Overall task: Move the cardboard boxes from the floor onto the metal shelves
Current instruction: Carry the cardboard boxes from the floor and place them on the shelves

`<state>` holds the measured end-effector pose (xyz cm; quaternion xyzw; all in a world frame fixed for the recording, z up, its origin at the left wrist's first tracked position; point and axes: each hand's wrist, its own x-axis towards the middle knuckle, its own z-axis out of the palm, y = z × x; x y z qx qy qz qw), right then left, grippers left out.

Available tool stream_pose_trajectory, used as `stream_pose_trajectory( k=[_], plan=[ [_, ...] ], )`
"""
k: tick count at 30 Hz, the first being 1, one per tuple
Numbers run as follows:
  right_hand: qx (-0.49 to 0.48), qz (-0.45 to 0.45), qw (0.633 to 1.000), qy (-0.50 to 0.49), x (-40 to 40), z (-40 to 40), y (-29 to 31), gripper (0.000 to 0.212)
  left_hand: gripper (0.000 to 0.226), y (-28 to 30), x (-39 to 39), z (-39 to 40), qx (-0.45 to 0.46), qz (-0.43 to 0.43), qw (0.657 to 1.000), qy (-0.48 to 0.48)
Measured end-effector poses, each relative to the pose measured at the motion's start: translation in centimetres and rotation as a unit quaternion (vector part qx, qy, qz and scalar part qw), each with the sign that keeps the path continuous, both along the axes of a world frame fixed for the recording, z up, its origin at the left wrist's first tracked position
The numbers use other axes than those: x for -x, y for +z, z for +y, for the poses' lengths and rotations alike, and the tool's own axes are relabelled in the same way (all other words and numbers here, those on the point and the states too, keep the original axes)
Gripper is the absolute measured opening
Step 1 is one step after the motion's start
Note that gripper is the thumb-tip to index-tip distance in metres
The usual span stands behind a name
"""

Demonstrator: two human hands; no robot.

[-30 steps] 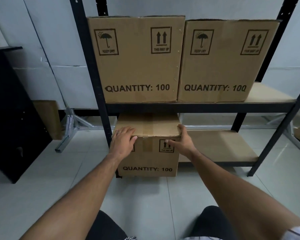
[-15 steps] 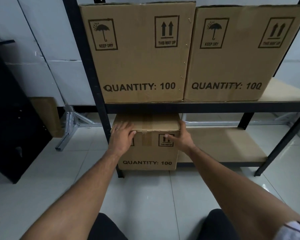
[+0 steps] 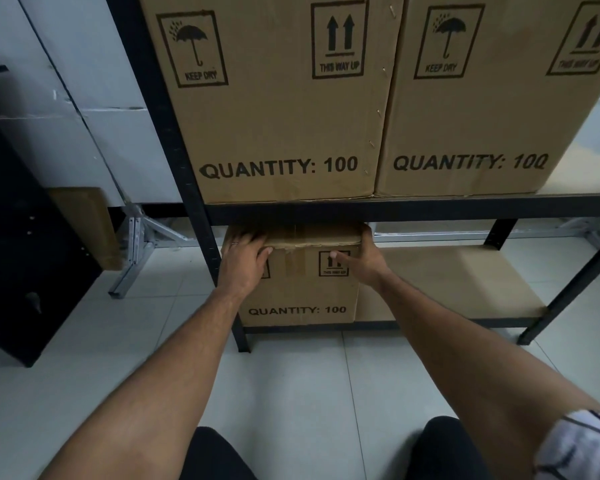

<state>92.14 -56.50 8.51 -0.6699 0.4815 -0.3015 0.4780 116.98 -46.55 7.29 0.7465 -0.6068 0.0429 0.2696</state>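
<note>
Both hands hold the small box [image 3: 300, 282] on the bottom shelf [image 3: 458, 282]: the left hand [image 3: 245, 263] lies over its top left front edge with fingers spread, and the right hand [image 3: 359, 259] grips its top right corner, thumb on the front. Above, two big boxes [image 3: 278, 98] [image 3: 482, 98] sit side by side, touching.

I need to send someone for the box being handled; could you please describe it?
On the black metal shelving, look at the bottom shelf's left end. The small box there has both hands on it; its two neighbours above are much larger.
</note>
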Motion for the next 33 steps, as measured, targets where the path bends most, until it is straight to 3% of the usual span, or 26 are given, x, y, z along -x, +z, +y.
stream_pose_trajectory(
  k=[7, 17, 28, 33],
  plan=[
    [0.004, -0.011, 1.0, -0.001, -1.4, 0.2, -0.6, 0.081, 0.034, 1.2, -1.5, -0.2, -0.015, -0.006, 1.0, -0.014],
    [-0.013, -0.001, 1.0, 0.006, -0.6, 0.1, -0.8, 0.085, 0.03, 0.1, 0.4, 0.5, 0.007, -0.073, 0.996, 0.044],
    [-0.02, 0.009, 1.0, 0.015, 0.0, -0.8, -0.8, 0.083, 0.044, -0.7, 1.3, 0.0, -0.013, -0.081, 0.995, 0.056],
    [0.0, 0.027, 1.0, 0.003, -0.2, 0.1, -0.9, 0.083, 0.068, -1.1, 1.5, 0.7, -0.049, -0.102, 0.992, 0.055]
  ],
)
